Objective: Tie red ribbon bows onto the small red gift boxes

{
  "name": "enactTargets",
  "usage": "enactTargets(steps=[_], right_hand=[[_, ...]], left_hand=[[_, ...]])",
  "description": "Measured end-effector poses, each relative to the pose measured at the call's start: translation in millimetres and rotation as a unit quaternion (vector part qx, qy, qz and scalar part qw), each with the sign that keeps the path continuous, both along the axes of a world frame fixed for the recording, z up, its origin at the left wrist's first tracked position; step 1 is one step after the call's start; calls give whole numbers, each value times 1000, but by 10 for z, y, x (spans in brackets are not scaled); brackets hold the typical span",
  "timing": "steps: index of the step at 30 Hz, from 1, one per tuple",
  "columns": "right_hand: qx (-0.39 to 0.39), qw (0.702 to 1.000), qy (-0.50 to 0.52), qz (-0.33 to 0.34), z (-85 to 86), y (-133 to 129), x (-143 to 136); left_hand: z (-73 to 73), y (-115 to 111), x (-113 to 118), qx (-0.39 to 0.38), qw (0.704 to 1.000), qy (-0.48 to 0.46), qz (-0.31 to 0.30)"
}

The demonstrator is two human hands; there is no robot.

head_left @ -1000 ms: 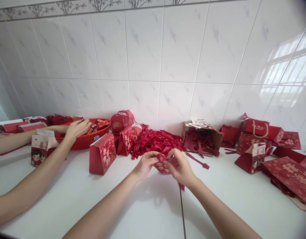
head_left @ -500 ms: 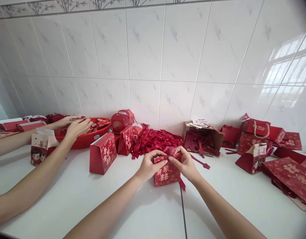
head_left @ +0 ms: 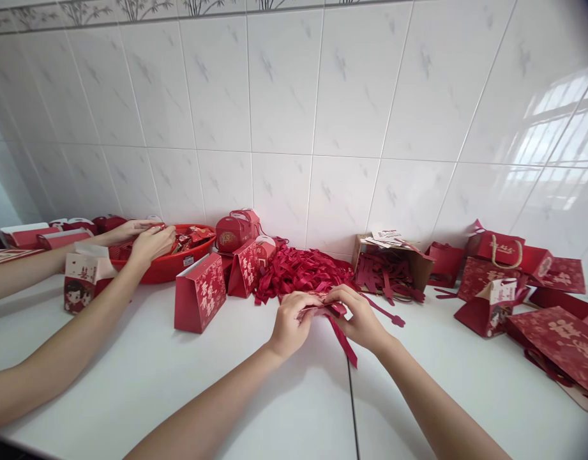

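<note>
Both my hands hold one small red printed box (head_left: 317, 300), tilted so that little of its front shows. My left hand (head_left: 292, 322) is closed on its left side, the thumb underneath. On its right edge my right hand (head_left: 358, 317) is closed, fingers bent over the top. A dark red ribbon (head_left: 344, 344) hangs from the box between my hands down to the white table (head_left: 274, 402). Just behind lies a heap of red ribbons (head_left: 306, 271).
Upright red boxes (head_left: 200, 294) stand left of my hands. Further left another person's hands (head_left: 152, 239) are over a red basket (head_left: 166, 275). A cardboard box (head_left: 421, 271) of ribbon pieces stands behind right; red bags (head_left: 557, 335) lie far right.
The box in my hands has been lifted and tipped, so its printed front no longer faces me. The ribbon hangs more visibly below it. The other person's hands have barely moved.
</note>
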State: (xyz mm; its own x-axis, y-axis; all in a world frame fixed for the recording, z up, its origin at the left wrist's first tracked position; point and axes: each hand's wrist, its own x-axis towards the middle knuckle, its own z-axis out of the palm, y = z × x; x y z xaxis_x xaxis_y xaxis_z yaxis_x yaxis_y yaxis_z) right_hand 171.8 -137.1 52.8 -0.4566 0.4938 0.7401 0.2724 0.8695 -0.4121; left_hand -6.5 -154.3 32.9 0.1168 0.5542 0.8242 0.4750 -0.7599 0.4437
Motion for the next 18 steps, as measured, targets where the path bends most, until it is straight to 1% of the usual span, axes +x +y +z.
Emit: enactTargets(steps=[5,10,18], right_hand=[[-13,1000,-16,-19,-39,37,11],[7,1000,-15,-23,-76,59,5],[49,997,52,-36,-147,63,-49]], left_hand=[[-54,34,-2,12,1000,19,-6],[-83,63,-4,14,1000,19,-7],[-70,39,9,5,1000,-6,-3]])
